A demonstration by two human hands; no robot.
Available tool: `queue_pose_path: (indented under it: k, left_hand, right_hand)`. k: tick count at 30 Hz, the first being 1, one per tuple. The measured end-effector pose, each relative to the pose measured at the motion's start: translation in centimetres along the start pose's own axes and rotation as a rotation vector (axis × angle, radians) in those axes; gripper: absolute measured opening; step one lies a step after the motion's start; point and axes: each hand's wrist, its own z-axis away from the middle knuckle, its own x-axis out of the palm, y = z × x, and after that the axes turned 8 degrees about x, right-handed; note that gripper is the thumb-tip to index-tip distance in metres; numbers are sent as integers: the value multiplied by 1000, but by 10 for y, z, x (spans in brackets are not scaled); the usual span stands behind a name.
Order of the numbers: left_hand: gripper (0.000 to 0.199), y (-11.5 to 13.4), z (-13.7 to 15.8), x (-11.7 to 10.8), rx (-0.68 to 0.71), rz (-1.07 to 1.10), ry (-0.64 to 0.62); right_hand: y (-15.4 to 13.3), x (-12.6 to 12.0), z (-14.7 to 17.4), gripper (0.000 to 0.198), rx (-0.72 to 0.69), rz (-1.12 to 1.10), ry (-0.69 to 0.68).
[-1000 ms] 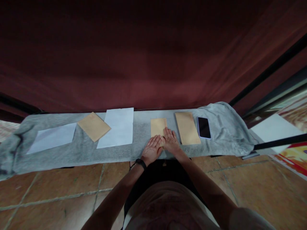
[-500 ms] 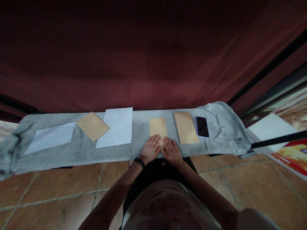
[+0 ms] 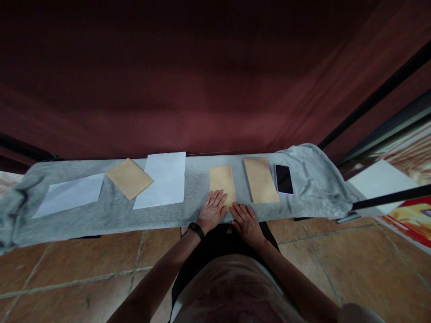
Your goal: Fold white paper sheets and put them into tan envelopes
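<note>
A brown paper envelope (image 3: 221, 178) with small red print lies on the grey cloth (image 3: 198, 179) right in front of me. Flat over its lower left part rests my left hand (image 3: 213, 210), fingers stretched out, a dark band on the wrist. My right hand (image 3: 247, 223) lies at the envelope's lower right corner, fingers extended and holding nothing; its fingertips are at or just beside the paper edge. The envelope's near left corner is hidden under my left hand. To the right is a stack of brown envelopes (image 3: 261, 180).
A phone (image 3: 284, 179) lies right of the stack. On the left, another brown envelope (image 3: 129, 178) overlaps a white sheet (image 3: 166, 179), with a second white sheet (image 3: 70, 194) farther left. A dark red surface (image 3: 215, 112) rises behind the narrow cloth-covered bench. Tiled floor (image 3: 101, 255) shows below.
My right hand has slid right and toward me, off the envelope's lower middle to its corner. My left hand stays nearly in place on the envelope.
</note>
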Motion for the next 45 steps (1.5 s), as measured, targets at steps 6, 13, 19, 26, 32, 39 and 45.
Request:
queue_pose_path:
  k: [6,13,19,26,32,39,45]
  left_hand:
    - [56,2,-36,11,-40,22,-57]
    - [59,-10,-94,17,-90,74,-152]
    - [58,-12,-104,18,-124,103,-144]
    - [55,7,-43,17,-5,88,-77]
    - [51,22,2,6,44,87,-48]
    - [45,43,8,-2,17,-48,-93]
    - [42,62,-21,-12,-8,-207,-160]
  right_hand:
    - [-1,-1,-1,47,31,-58,5]
    - [-1,-1,-3,42,36,-93,47]
    - [-1,0,-3,44,41,-104,66]
    - [0,6,-2,43,37,-149,79]
    - [4,10,-1,39,27,-186,97]
    - [1,20,0,45,177,-185,216]
    - [-7,27,-11,44,218,-293,211]
